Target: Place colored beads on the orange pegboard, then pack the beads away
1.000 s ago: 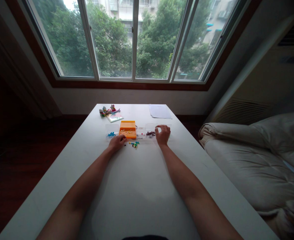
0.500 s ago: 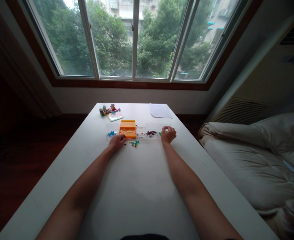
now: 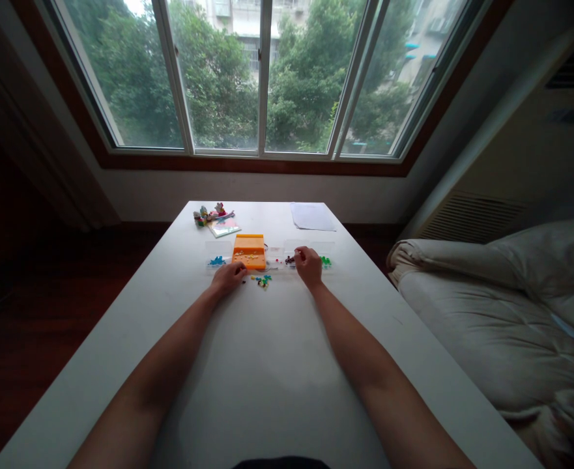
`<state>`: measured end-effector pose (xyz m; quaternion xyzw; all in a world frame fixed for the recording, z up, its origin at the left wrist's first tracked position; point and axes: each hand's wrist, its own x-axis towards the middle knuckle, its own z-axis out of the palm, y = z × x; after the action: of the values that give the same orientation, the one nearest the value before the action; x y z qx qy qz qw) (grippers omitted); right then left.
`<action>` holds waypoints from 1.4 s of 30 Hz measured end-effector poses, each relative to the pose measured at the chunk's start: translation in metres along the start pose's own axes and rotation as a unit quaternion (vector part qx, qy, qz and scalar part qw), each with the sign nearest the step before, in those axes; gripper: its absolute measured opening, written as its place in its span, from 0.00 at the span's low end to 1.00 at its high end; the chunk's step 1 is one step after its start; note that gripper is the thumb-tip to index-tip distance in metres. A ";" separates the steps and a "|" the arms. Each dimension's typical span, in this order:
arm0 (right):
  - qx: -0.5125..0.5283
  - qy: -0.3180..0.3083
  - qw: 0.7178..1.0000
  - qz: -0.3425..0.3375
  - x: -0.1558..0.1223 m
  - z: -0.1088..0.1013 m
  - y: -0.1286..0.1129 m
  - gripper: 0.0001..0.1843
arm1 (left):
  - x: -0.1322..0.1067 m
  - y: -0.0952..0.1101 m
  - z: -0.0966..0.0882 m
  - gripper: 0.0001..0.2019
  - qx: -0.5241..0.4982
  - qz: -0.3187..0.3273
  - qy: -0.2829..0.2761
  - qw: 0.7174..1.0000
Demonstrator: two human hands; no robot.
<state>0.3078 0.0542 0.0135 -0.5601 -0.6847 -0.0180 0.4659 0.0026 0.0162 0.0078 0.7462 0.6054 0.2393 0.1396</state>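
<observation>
My left hand point(image 3: 229, 277) rests at the front left corner of an orange open-lidded box point(image 3: 249, 242), its fingers drawn together; whatever lies between them is too small to make out. Several small pale pieces lie in the box. Just right of that hand, a loose pile of small yellow, green and blue pieces point(image 3: 263, 282) lies on the table. My right hand point(image 3: 308, 266) is over the dark brown pieces point(image 3: 290, 260) in a clear compartment and partly covers them. Its fingers are pinched, and their contents cannot be made out. Green pieces point(image 3: 326, 261) show to its right.
Blue pieces point(image 3: 217, 260) sit in a clear container left of the orange box. At the far left of the white table point(image 3: 267, 365) stand small colourful figures point(image 3: 209, 215) beside a booklet point(image 3: 225, 227). Paper sheets point(image 3: 313, 216) lie far right. A padded sofa point(image 3: 472, 312) flanks the table.
My right hand has moved left from the green pieces to the brown ones, uncovering the green pieces. My left hand has stayed by the orange box.
</observation>
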 end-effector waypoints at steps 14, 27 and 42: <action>0.019 -0.309 0.924 -0.225 -0.017 0.016 -0.031 0.02 | 0.002 0.002 0.000 0.13 0.003 0.011 -0.002 1.000; 0.062 -0.190 0.967 -0.159 -0.016 0.023 -0.024 0.03 | 0.001 0.002 -0.002 0.13 0.015 0.000 -0.008 1.000; -0.004 0.131 0.980 0.152 0.011 -0.006 0.042 0.07 | -0.001 -0.002 -0.001 0.12 0.008 0.009 -0.003 1.000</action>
<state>0.3449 0.0753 0.0033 -0.6522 -0.5250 -0.0233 0.5463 0.0009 0.0157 0.0073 0.7534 0.6000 0.2338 0.1329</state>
